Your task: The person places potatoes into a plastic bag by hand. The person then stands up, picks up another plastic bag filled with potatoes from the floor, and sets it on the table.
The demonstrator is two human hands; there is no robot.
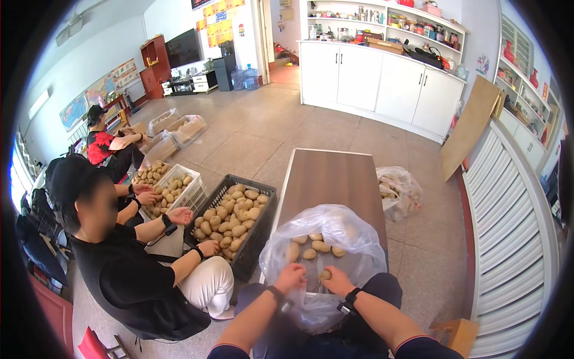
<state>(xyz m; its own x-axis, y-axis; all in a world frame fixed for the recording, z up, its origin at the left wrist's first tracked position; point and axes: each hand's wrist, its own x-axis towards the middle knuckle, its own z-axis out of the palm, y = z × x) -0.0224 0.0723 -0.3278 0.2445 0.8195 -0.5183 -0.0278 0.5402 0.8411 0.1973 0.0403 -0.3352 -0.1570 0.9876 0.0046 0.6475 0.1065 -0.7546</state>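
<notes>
Where the black crate (pixel 272 206) of potatoes stands left of the desk (pixel 329 173), order begins. Left hand (pixel 291 278) is at the plastic bag's (pixel 366 239) near edge; whether its fingers grip the film cannot be told. More potatoes (pixel 320 246) lie in the bag; right hand (pixel 339 281) has fingers clamped on one small potato (pixel 324 275).

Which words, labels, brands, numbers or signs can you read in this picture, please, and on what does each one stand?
No text is legible here.
Orange and yellow wall sheets: any writing is too small and blurred.
Map-like wall posters: too small to read.
Jars on the shelves: any labels are too small.
</notes>
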